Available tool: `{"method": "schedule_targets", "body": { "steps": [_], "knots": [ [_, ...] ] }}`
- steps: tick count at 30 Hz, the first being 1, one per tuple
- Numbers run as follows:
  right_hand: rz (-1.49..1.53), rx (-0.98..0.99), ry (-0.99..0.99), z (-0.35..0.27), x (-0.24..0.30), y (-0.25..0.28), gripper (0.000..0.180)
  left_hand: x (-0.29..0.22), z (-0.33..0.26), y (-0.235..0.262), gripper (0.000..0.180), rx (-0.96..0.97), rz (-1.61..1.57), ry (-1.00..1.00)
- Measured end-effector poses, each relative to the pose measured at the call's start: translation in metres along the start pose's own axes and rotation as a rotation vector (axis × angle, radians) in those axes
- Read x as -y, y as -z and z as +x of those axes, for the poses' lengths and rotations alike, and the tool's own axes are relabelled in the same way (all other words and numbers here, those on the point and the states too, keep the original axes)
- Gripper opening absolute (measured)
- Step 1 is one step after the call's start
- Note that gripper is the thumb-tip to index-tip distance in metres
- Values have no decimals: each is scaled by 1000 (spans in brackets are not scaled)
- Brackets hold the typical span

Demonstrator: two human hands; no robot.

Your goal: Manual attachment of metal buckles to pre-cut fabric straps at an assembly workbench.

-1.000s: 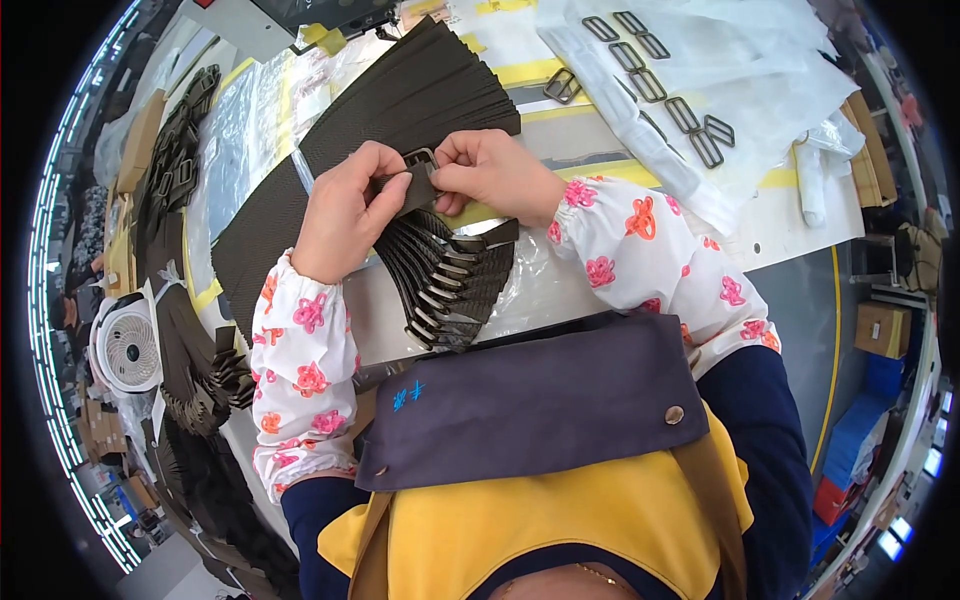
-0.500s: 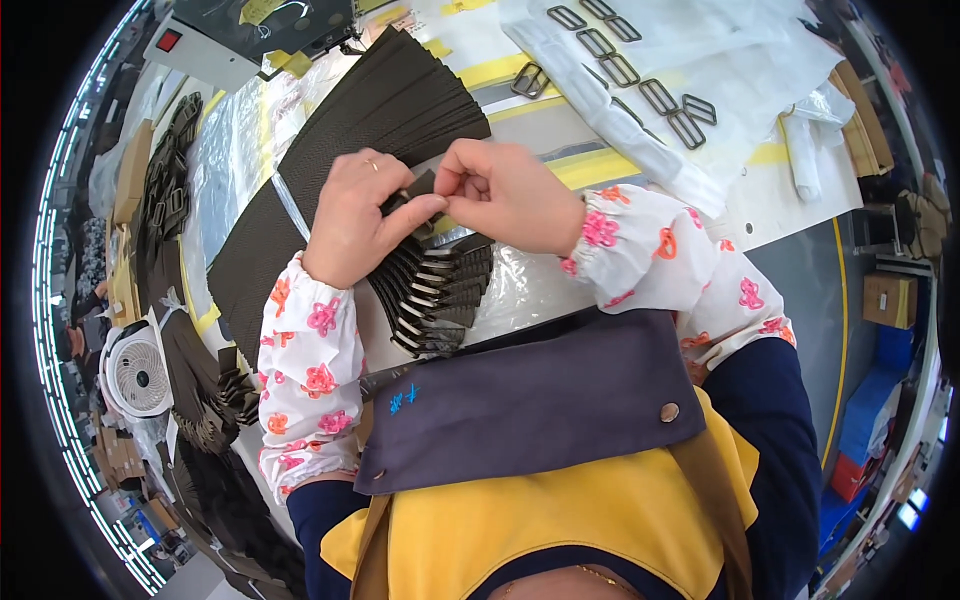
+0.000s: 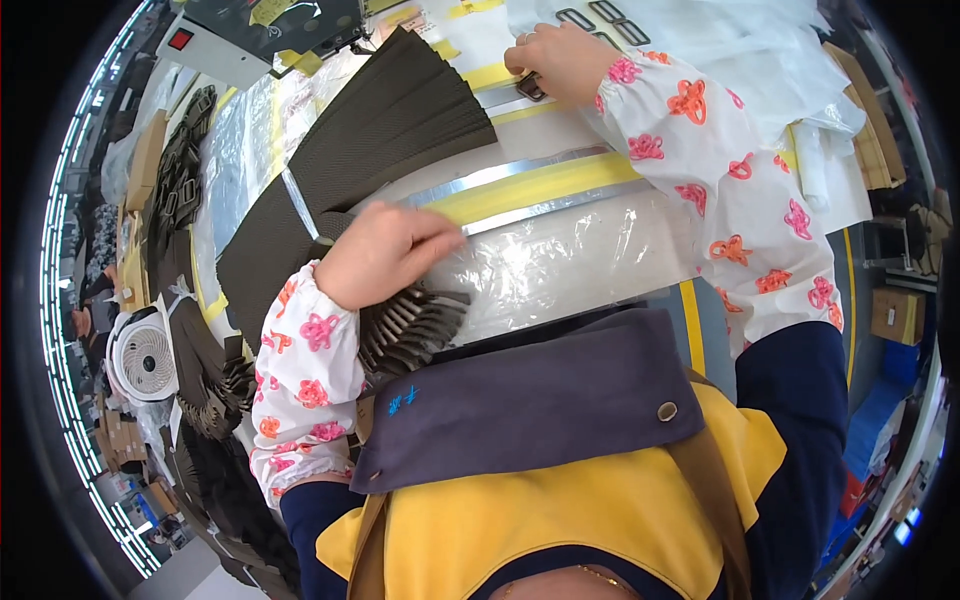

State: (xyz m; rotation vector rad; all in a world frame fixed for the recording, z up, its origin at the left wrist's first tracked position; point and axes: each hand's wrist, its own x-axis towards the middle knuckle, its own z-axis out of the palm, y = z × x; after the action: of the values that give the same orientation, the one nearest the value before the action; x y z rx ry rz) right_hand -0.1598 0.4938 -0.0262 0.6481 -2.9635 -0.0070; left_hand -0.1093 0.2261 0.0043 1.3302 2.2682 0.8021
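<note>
My left hand [image 3: 385,255] is blurred over the lower part of a bundle of dark olive webbing straps [image 3: 390,105]. Its thumb and forefinger point right, and whether they hold a strap cannot be made out. Below that hand, folded strap ends [image 3: 410,325] fan out near my apron. My right hand [image 3: 565,62] reaches to the far side of the table, fingers curled down onto a dark slide buckle [image 3: 530,88], part of which shows under the fingers. More rectangular slide buckles [image 3: 620,22] lie just beyond it, partly covered by the hand.
A dark machine with a white box and red switch [image 3: 181,39] stands at the far left. Yellow tape [image 3: 540,190] crosses the plastic-covered table. More straps with buckles [image 3: 178,185] lie along the left, near a white fan [image 3: 143,362]. Clear plastic bags [image 3: 770,75] lie far right.
My right hand has left the straps and moved far and right to the buckle. My left hand has shifted slightly nearer to me, and the strap ends below it have moved left.
</note>
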Motion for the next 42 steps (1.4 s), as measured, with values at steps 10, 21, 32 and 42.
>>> {"method": "schedule_targets", "body": {
  "steps": [10,21,32,42],
  "knots": [
    [294,-37,-56,-10,11,16,10,11,24,-13,24,-518,680,-73],
    [1550,7,-236,-39,53,14,17,22,22,0,11,-454,-80,134],
    [1901,214,-253,-18,97,3,14,20,12,8,15,-477,-554,108],
    [1436,61,-210,-2,110,-11,13,16,0,18,7,-381,144,-153]
  ]
}}
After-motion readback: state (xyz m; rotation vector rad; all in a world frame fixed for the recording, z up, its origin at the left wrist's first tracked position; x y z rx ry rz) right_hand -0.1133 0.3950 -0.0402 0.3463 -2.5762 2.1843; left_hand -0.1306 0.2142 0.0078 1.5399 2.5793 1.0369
